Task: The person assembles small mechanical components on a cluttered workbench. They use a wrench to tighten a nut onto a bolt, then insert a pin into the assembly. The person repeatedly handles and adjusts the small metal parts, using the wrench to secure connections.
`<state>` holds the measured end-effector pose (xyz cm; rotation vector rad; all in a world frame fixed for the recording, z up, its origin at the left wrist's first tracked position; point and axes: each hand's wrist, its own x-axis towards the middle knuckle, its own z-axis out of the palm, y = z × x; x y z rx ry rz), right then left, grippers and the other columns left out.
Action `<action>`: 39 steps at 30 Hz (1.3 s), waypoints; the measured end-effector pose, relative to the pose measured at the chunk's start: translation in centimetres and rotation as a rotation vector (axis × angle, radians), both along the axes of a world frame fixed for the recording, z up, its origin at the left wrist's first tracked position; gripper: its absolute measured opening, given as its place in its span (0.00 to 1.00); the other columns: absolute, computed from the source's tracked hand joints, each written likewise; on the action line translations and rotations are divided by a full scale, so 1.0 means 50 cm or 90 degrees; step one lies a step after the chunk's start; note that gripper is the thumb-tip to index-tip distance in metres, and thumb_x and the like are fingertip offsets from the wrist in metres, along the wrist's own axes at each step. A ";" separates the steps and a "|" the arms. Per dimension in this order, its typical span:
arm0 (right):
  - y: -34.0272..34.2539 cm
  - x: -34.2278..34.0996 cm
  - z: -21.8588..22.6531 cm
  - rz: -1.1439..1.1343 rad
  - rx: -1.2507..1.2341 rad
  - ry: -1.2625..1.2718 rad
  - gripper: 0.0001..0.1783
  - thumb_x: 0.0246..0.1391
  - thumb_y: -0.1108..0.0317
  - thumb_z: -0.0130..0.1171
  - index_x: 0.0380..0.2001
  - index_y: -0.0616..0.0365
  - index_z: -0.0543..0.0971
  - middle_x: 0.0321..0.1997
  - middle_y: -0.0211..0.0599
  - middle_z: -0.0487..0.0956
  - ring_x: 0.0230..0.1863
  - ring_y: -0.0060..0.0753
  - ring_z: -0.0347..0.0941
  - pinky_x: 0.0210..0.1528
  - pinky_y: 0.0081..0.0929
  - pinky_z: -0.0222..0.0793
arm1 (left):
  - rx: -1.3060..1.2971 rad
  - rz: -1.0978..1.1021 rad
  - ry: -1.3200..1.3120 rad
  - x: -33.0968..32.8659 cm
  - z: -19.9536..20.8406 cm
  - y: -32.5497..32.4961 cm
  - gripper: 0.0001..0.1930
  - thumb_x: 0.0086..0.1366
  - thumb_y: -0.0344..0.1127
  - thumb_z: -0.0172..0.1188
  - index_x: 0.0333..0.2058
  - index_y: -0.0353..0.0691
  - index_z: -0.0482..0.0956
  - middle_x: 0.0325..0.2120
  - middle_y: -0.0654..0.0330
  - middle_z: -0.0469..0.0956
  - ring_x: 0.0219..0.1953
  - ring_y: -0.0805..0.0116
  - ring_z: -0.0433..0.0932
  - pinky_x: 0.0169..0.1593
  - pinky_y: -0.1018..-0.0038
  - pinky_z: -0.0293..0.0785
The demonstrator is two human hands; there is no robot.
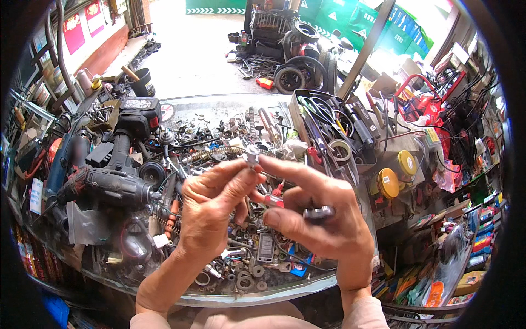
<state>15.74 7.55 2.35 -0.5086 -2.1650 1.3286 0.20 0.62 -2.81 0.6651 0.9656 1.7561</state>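
Above the middle of the cluttered bench, my left hand (211, 200) pinches a small silver metal fitting (252, 155) between thumb and fingers. The index fingertip of my right hand (329, 211) reaches the fitting's right side. Curled in that same hand is a shiny dark metal piece (319, 213), its kind unclear as the fingers cover most of it. A red and clear piece (273, 201) shows near the right thumb; whether it is held or lies behind, I cannot tell. Loose small parts lie below both hands.
A cordless impact wrench (118, 181) lies at the left on the glass-topped bench (257, 299). Washers, springs and bolts cover the middle. To the right are a tool tray (359, 159) with a tape roll (339, 151) and yellow-lidded jars (388, 183). Tyres (290, 79) stand beyond.
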 end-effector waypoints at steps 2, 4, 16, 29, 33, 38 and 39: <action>-0.008 0.015 0.028 0.119 -0.049 -0.021 0.11 0.49 0.76 0.61 0.38 0.63 0.79 0.28 0.42 0.80 0.30 0.24 0.77 0.33 0.23 0.71 | -0.023 0.023 -0.019 -0.018 -0.003 0.004 0.09 0.61 0.32 0.61 0.39 0.35 0.79 0.30 0.57 0.81 0.25 0.77 0.77 0.18 0.86 0.64; -0.017 0.015 0.033 0.072 -0.058 0.008 0.09 0.51 0.74 0.61 0.36 0.65 0.79 0.26 0.39 0.79 0.29 0.22 0.76 0.33 0.22 0.70 | -0.020 0.041 -0.045 -0.021 -0.003 0.007 0.10 0.60 0.32 0.62 0.38 0.34 0.79 0.29 0.57 0.81 0.25 0.77 0.78 0.18 0.86 0.64; 0.004 -0.007 -0.024 0.001 -0.092 0.051 0.27 0.49 0.69 0.62 0.54 0.63 0.71 0.24 0.30 0.76 0.23 0.13 0.67 0.24 0.13 0.57 | -0.049 0.056 0.029 -0.004 0.001 0.003 0.10 0.59 0.31 0.62 0.38 0.34 0.80 0.27 0.58 0.81 0.22 0.78 0.77 0.18 0.86 0.61; -0.011 -0.005 0.027 -0.008 -0.202 -0.084 0.28 0.48 0.74 0.60 0.54 0.65 0.69 0.25 0.32 0.78 0.25 0.14 0.68 0.27 0.13 0.61 | -0.047 0.082 0.083 -0.001 0.005 0.000 0.10 0.60 0.31 0.61 0.40 0.34 0.80 0.24 0.59 0.81 0.22 0.79 0.77 0.18 0.87 0.62; -0.008 0.010 0.013 0.056 -0.122 0.063 0.08 0.53 0.74 0.56 0.35 0.64 0.79 0.26 0.31 0.77 0.26 0.16 0.69 0.30 0.18 0.65 | -0.034 0.126 0.035 -0.029 0.001 0.005 0.08 0.60 0.32 0.62 0.35 0.34 0.80 0.24 0.58 0.81 0.21 0.77 0.78 0.16 0.86 0.59; 0.106 -0.005 -0.053 -0.111 -0.647 0.242 0.13 0.52 0.76 0.47 0.42 0.68 0.72 0.25 0.32 0.72 0.23 0.21 0.68 0.25 0.18 0.67 | -0.064 0.084 0.013 -0.012 0.004 0.007 0.09 0.59 0.33 0.63 0.36 0.33 0.79 0.25 0.57 0.80 0.20 0.77 0.77 0.17 0.87 0.63; 0.121 -0.012 -0.074 -0.140 -0.748 0.308 0.15 0.50 0.78 0.44 0.43 0.69 0.70 0.27 0.33 0.72 0.23 0.24 0.69 0.24 0.20 0.68 | -0.063 0.081 0.003 -0.013 0.003 0.008 0.09 0.59 0.33 0.63 0.36 0.34 0.79 0.25 0.57 0.80 0.21 0.77 0.77 0.17 0.87 0.63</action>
